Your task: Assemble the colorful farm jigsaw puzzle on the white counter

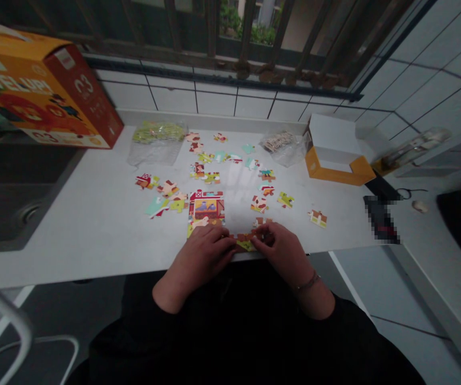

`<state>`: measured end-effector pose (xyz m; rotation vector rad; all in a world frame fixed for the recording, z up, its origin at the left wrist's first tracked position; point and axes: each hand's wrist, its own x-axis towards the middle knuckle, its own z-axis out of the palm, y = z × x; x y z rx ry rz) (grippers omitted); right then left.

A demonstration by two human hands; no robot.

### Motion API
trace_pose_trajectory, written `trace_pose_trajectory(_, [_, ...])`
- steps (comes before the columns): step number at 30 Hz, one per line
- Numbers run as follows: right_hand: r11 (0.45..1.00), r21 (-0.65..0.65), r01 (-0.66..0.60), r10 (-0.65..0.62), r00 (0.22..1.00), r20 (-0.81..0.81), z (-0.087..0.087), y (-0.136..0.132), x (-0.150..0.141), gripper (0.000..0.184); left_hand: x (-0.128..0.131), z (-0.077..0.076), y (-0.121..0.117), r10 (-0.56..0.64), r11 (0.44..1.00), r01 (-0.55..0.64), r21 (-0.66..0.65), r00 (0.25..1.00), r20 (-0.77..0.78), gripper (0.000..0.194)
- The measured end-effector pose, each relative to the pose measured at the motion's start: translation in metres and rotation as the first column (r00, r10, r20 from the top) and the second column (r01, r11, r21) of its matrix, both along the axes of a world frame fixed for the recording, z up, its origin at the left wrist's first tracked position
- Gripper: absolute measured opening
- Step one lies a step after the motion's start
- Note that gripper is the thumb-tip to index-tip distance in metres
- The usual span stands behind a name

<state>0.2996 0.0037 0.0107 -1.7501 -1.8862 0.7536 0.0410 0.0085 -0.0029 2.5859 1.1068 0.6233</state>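
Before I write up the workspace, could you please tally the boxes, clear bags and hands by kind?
Boxes: 2 (big box, small box)
Clear bags: 2 (left bag, right bag)
Hands: 2 (left hand, right hand)
Total: 6

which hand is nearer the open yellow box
Right. The open yellow box stands beyond the right hand and to its right; the left hand is farther left.
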Motion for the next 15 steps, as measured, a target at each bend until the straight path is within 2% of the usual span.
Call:
trace_pose_trajectory(4, [0.995,0.091,-0.028,0.019,0.995,0.102,0.0028,-0.0036,-0.0054,0.019,-0.0001,-0.0009,0.0001,0.000,1.000,0.000,0.011,1.000,-0.023,0.015])
trace_pose_trajectory(7, [0.995,0.097,-0.029,0.016,0.991,0.133,0.0018,-0.0050,-0.0064,0.023,0.0007,-0.0008,0.0001,0.004,1.000,-0.003,0.016,1.000,-0.022,0.016])
trace_pose_trajectory(11, [0.994,0.090,-0.055,0.042,0.989,0.142,-0.0011,-0.0052,-0.0068,0.022,0.0018,-0.0023,0.0000,0.008,1.000,-0.008,0.029,1.000,-0.014,0.015])
trace_pose_trajectory(15, [0.988,0.142,-0.068,0.052,0.992,0.111,-0.0014,-0.0031,0.0028,0.022,0.0021,-0.0044,0.0007,0.009,0.998,-0.007,0.059,0.999,-0.033,0.013])
